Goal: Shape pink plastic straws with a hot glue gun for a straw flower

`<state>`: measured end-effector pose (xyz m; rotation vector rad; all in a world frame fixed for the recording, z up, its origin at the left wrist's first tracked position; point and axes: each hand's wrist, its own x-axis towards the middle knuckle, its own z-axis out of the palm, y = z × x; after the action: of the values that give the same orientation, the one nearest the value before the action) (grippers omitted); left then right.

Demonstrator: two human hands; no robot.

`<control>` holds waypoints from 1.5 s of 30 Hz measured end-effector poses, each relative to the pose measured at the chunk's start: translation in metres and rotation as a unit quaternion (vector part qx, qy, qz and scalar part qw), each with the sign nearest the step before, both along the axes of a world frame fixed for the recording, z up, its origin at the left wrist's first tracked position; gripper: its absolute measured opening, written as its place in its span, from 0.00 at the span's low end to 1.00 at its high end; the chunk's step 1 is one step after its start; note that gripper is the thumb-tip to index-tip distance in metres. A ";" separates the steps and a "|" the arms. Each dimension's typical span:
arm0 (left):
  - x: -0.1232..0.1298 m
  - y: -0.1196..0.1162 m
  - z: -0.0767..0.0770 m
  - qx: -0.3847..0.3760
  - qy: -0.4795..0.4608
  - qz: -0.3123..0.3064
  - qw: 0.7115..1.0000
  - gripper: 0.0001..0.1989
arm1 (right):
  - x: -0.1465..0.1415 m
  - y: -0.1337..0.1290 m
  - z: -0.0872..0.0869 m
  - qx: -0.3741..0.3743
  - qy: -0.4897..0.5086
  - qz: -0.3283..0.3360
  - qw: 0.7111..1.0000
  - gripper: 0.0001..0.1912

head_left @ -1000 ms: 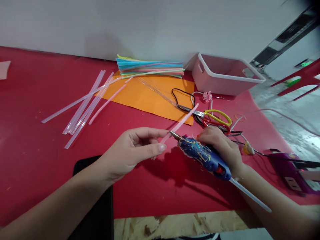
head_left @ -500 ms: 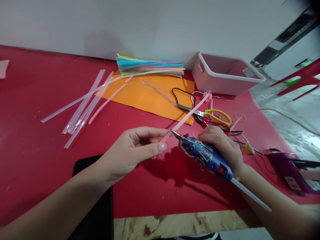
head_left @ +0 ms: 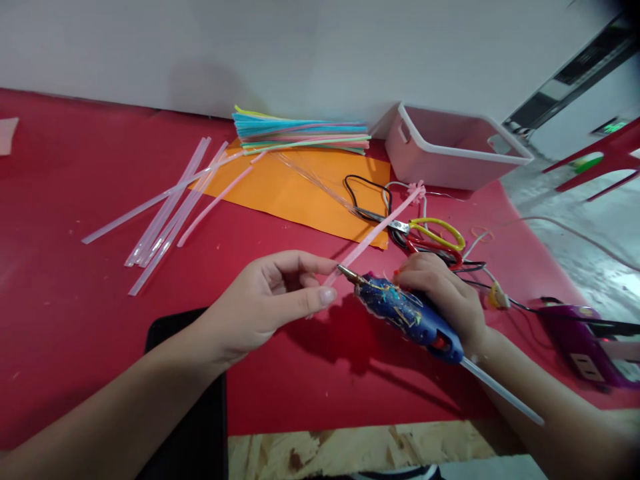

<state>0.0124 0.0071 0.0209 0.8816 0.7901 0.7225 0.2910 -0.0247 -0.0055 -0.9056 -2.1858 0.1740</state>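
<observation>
The left hand (head_left: 270, 293) pinches with its fingers (head_left: 311, 261); the right hand (head_left: 446, 290) curls, gripping.

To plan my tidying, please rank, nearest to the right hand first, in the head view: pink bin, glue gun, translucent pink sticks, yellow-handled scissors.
From the right hand:
1. Glue gun: held in it.
2. Yellow-handled scissors: just beyond it.
3. Pink bin: by the back wall.
4. Translucent pink sticks: far left.

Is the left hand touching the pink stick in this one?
Touching: the head view shows the left hand pinching the pink stick at its near end.
</observation>
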 end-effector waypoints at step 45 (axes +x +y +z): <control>-0.003 0.000 -0.002 -0.015 -0.055 -0.019 0.998 0.12 | 0.005 -0.001 -0.002 -0.002 -0.002 -0.007 1.000 0.06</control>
<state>0.0092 0.0073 0.0186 0.8207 0.6825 0.7176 0.2961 -0.0256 -0.0071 -0.9233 -2.1825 0.1695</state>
